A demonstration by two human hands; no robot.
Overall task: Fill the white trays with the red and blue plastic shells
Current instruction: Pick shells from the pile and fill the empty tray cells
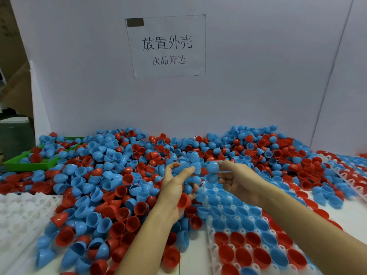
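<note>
Above a white counter [196, 253] heaped with loose red and blue plastic shells [111, 175], two bare forearms reach forward and the hands meet at the middle of the view. The left hand [174, 187] is turned palm up, its grip curled around a small cluster of blue shells [188, 161], with a red shell [183, 200] tucked low in the palm. This looks like a handful kept as a ready supply. The right hand [236, 181] faces it, thumb and fingertips pinching a single blue shell [212, 166], seemingly just drawn from that cluster, perhaps being pulled free of a nested stack.

Directly below the right forearm lies a white tray [213, 247], its pockets mostly filled, blue shells in the far rows and red mixed with blue in the near rows, all open side up. Keeping both hands just over it probably makes each drop short. Another filled tray [341, 173] sits at the far right edge, and an empty white tray [19, 211] waits at the near left. A green bin [25, 165] holding a few shells stands at the back left, and a paper sign [166, 46] hangs on the white wall behind.
</note>
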